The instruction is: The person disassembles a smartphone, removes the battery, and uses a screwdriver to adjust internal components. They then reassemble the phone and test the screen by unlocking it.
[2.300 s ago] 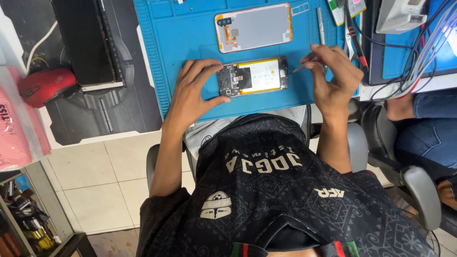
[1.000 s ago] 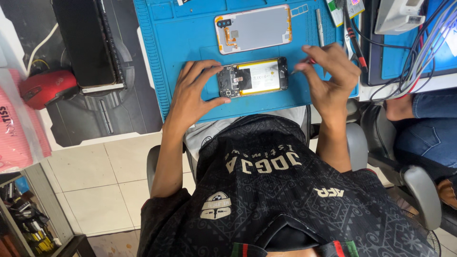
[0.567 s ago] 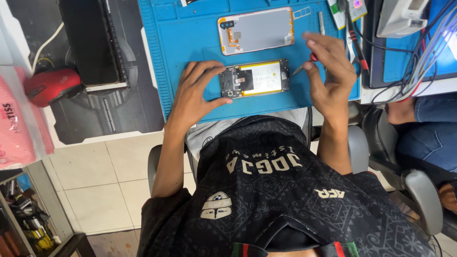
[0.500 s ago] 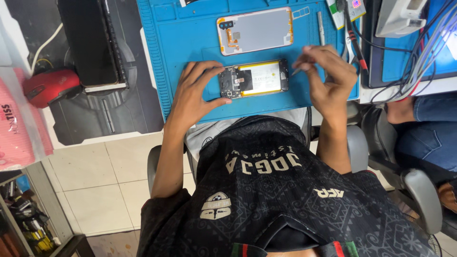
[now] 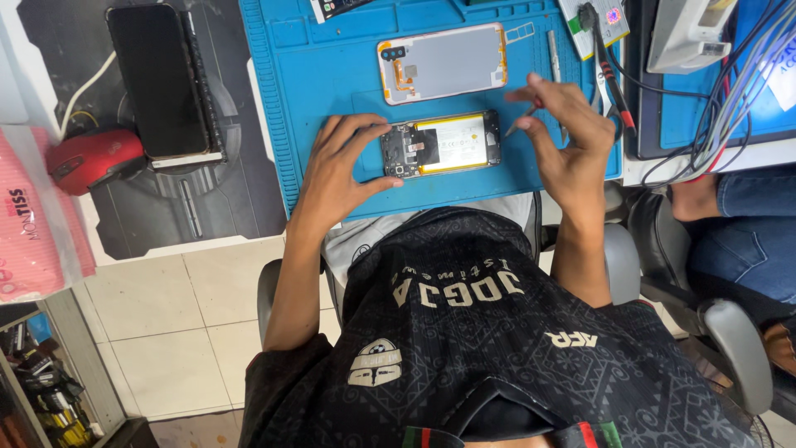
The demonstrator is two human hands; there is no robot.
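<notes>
An opened smartphone (image 5: 444, 143) with its battery and circuit board exposed lies on a blue repair mat (image 5: 323, 75). My left hand (image 5: 342, 162) rests on the mat with fingertips steadying the phone's left end. My right hand (image 5: 564, 137) hovers just right of the phone, pinching a thin screwdriver (image 5: 521, 120) whose tip points toward the phone's right end. The detached white back cover (image 5: 444, 62) lies on the mat just beyond the phone.
A dark tablet (image 5: 162, 79) and a red mouse (image 5: 91, 158) sit on a grey pad at left. A pink tissue pack (image 5: 33, 224) is at far left. Tools (image 5: 554, 50), cables and a white device (image 5: 688, 33) crowd the right. Another person's jeans-clad leg (image 5: 746, 216) is at right.
My right hand lifted slightly, then settled back beside the phone's right end with the screwdriver. The left hand stayed on the phone's left end.
</notes>
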